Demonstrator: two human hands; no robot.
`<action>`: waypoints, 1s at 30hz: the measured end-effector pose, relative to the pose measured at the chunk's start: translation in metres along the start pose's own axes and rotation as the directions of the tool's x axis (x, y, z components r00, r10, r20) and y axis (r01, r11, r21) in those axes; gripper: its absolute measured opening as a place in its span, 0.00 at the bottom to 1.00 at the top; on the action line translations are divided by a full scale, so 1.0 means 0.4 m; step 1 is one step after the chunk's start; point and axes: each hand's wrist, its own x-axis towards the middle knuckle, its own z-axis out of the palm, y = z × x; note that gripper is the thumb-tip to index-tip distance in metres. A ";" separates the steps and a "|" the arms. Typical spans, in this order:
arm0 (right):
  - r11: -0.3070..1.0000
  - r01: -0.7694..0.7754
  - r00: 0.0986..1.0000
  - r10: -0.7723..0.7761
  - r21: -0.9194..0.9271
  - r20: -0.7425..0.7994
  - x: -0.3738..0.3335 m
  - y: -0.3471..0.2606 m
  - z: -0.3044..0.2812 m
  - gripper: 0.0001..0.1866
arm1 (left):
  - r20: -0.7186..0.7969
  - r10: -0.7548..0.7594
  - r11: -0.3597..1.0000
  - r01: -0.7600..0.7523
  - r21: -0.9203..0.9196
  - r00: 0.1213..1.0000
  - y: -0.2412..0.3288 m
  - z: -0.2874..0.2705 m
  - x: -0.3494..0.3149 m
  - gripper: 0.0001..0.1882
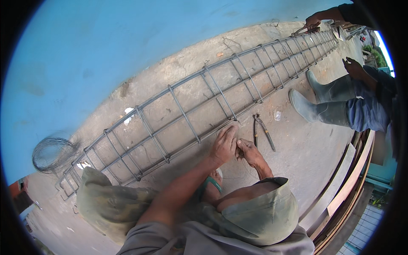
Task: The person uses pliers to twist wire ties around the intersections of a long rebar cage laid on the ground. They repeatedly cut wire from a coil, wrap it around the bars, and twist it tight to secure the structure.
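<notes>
A long rebar cage (214, 88) of straight bars and square stirrups lies on the floor, running from lower left to upper right. At its near edge, my left hand (224, 145) is closed with bent fingers against a stirrup corner; what they grip is hidden. Close beside it, my right hand (250, 153) pinches thin tie wire, which leads up toward that corner. Nearby on the concrete lie open pincers (263, 129) with long dark handles, untouched by either hand.
A coil of thin wire (53, 154) lies beside the blue wall (106, 38). At the cage's far end, a co-worker's hand (313, 22) holds a plier-like tool. Another person's rubber boots (329, 112) stand at the right. Wooden planks (335, 187) line the right side.
</notes>
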 end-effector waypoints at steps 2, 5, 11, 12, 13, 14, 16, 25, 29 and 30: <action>0.896 0.128 0.893 -0.290 -0.425 -0.344 -0.017 0.005 -0.066 0.22 | -0.052 -0.225 0.955 0.210 -0.210 0.973 -0.004 0.050 -0.027 0.28; 0.492 -0.161 0.660 -0.591 -0.855 -0.464 -0.002 0.040 -0.197 0.28 | 0.168 -0.640 0.530 0.589 -0.610 0.750 0.007 0.131 -0.016 0.21; 0.643 -0.290 0.758 -0.298 -0.709 -0.580 0.062 0.053 -0.146 0.18 | 0.553 -0.528 0.143 0.709 -0.691 0.645 -0.012 0.108 0.020 0.13; 0.638 -0.244 0.738 -0.367 -0.730 -0.567 0.067 0.071 -0.156 0.16 | 0.490 -0.567 0.280 0.714 -0.641 0.662 0.000 0.102 0.019 0.13; 0.630 -0.208 0.706 -0.433 -0.748 -0.561 0.067 0.114 -0.176 0.14 | 0.433 -0.588 0.407 0.712 -0.572 0.683 0.020 0.106 0.015 0.12; 0.620 -0.166 0.680 -0.491 -0.767 -0.545 0.067 0.149 -0.182 0.12 | 0.289 -0.550 0.587 0.608 -0.535 0.784 0.020 0.118 -0.004 0.13; 0.704 -0.050 0.685 -0.492 -0.708 -0.537 0.066 0.137 -0.158 0.06 | 0.000 -0.372 0.871 0.350 -0.345 0.928 0.007 0.130 -0.032 0.14; 0.372 0.121 0.935 -0.355 -0.920 -0.020 -0.003 -0.150 -0.131 0.17 | 0.167 -0.339 0.911 0.367 -0.187 0.926 0.102 0.164 -0.135 0.32; -0.302 -0.001 0.949 -0.300 -0.953 0.094 -0.044 -0.255 -0.056 0.13 | 0.231 -0.311 0.927 0.347 -0.139 0.922 0.147 0.142 -0.144 0.33; -0.436 -0.025 0.951 -0.288 -0.900 0.113 -0.048 -0.267 -0.038 0.12 | 0.195 -0.286 0.937 0.316 -0.147 0.938 0.144 0.141 -0.146 0.33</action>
